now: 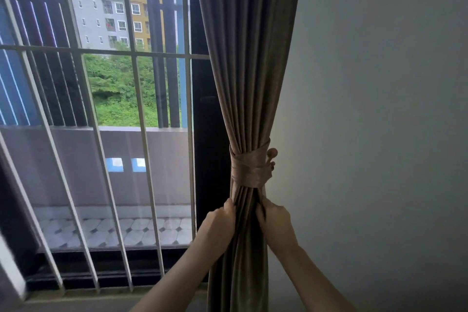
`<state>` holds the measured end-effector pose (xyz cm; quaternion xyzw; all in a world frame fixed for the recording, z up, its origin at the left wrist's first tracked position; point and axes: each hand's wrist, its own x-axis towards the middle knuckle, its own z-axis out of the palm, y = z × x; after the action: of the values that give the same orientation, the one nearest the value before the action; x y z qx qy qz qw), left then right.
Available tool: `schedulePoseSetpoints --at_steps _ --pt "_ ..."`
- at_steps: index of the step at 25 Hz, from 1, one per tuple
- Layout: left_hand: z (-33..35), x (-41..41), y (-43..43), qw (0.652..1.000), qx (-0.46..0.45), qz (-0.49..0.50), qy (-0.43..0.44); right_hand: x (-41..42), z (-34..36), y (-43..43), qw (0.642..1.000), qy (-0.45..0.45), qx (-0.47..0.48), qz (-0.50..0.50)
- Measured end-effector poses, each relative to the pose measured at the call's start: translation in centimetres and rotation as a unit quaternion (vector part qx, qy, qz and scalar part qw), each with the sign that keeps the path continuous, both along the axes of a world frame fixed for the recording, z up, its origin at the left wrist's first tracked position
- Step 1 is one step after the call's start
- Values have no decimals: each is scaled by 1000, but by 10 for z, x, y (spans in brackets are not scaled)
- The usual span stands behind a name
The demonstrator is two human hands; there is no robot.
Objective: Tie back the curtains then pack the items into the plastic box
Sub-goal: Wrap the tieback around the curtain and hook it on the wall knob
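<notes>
A brown-grey curtain (249,63) hangs gathered at the right edge of the window. A matching fabric tieback (249,168) is wrapped around it and looped over a round wall hook (272,153). Just below the tieback, my left hand (222,219) grips the curtain's folds on the left side. My right hand (274,218) grips the folds on the right side. The plastic box and the items are out of view.
A barred window (141,134) fills the left half, with a balcony wall and tiled floor behind it. A plain pale wall (379,134) fills the right. The dark window frame (205,149) stands just left of the curtain.
</notes>
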<state>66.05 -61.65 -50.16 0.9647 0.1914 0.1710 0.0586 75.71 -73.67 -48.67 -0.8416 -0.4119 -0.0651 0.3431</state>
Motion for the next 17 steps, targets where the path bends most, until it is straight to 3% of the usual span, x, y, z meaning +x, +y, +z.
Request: schedulePoseSetpoints --at_steps 5,9,14,17 --pt "-7 -1 4 999 -13 5 29 -7 -1 3 1000 17 -4 0" --pt "27 -16 5 994 -105 19 -22 -5 23 -15 999 -7 -39 13" --pt "70 -42 4 996 -64 7 -67 -38 61 -32 991 -67 107 -33" --pt "92 -60 9 995 -16 18 -97 -65 82 -18 984 -103 145 0"
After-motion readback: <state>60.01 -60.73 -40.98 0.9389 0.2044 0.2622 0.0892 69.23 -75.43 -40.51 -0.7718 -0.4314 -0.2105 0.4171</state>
